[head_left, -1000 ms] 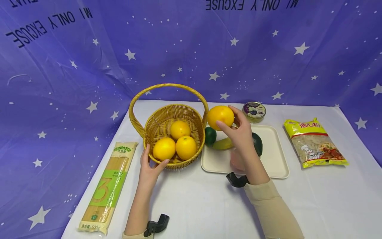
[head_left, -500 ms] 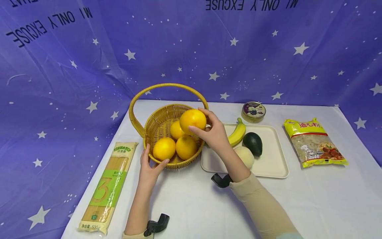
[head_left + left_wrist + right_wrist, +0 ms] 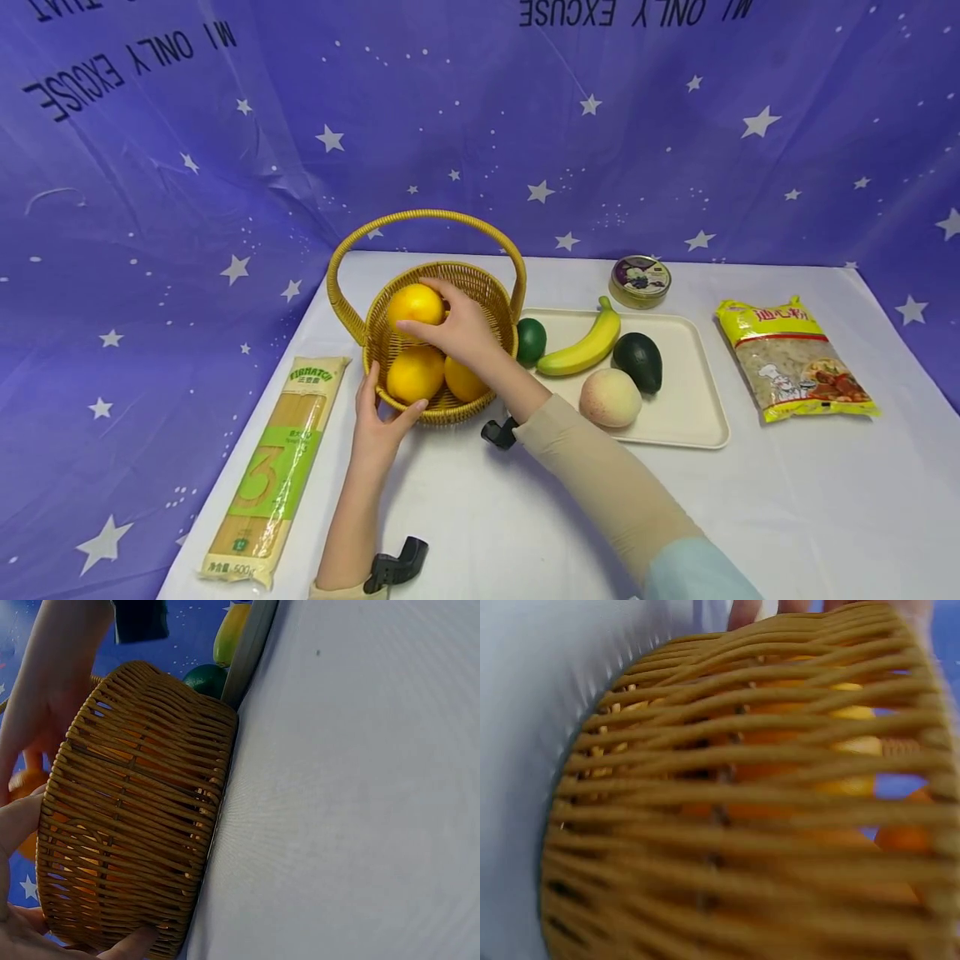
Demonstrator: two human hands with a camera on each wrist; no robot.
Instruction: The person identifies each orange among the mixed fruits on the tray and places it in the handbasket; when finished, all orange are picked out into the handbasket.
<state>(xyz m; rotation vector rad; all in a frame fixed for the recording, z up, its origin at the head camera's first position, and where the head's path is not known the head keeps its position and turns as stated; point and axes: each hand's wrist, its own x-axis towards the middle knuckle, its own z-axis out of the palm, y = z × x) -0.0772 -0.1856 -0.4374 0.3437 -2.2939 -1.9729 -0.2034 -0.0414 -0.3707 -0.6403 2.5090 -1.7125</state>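
A round wicker basket (image 3: 450, 414) with a tall arched handle stands on the white table. My left hand (image 3: 381, 429) grips its near-left rim, thumb and fingers spread along the edge. Over the basket, my right hand (image 3: 459, 329) holds an orange (image 3: 415, 306) between thumb and fingers, at the rear left of the opening. Two more oranges show below it, one at the front left (image 3: 415, 375) and one partly covered by the right hand (image 3: 462, 381). A third loose orange is hidden from the head view. Wicker wall (image 3: 135, 802) fills much of the left wrist view.
Right of the basket, a cream tray (image 3: 693, 417) holds a dark green round fruit (image 3: 531, 342), a banana (image 3: 581, 346), an avocado (image 3: 637, 362) and a peach (image 3: 611, 398). A round tin (image 3: 640, 282) stands behind it. Spaghetti (image 3: 273, 467) lies left, a yellow food bag (image 3: 795, 358) right.
My right hand has carried the orange leftward from above the tray, past the handle and down into the basket's opening. My left hand has kept its grip on the rim.
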